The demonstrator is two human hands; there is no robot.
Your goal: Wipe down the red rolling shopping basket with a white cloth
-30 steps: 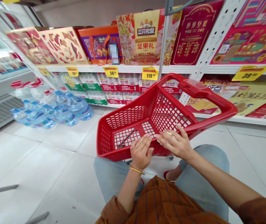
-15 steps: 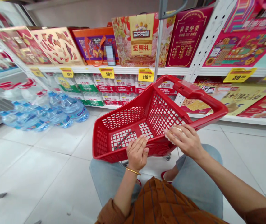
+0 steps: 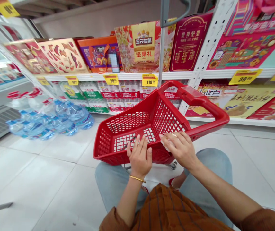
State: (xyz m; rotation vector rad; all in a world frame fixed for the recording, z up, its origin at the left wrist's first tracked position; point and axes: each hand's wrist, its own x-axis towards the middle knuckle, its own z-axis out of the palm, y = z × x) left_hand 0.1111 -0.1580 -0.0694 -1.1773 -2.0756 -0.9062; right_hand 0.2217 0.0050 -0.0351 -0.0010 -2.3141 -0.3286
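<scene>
A red plastic shopping basket cart (image 3: 128, 122) stands slanted in front of my knees, and no goods show inside its perforated basket. My left hand (image 3: 140, 157) rests on the near rim with its fingers stretched out and slightly apart, holding nothing. A little to the right, my right hand (image 3: 182, 150) presses a crumpled white cloth or tissue (image 3: 165, 143) against the same rim. Most of that white piece is hidden under my fingers. The cart's looped red handle (image 3: 214, 109) rises to the right of my right hand.
Shelves behind the cart carry gift boxes (image 3: 142, 48) and shrink-wrapped water packs (image 3: 95, 104). Large water bottles (image 3: 65, 118) stand on the tiled floor to the left. A grey metal pole (image 3: 161, 54) rises behind the cart. One cart wheel (image 3: 173, 165) shows between my legs.
My right hand has slid left along the near rim with the white piece, closer to my left hand. My left fingers are spread more. The view has shifted slightly.
</scene>
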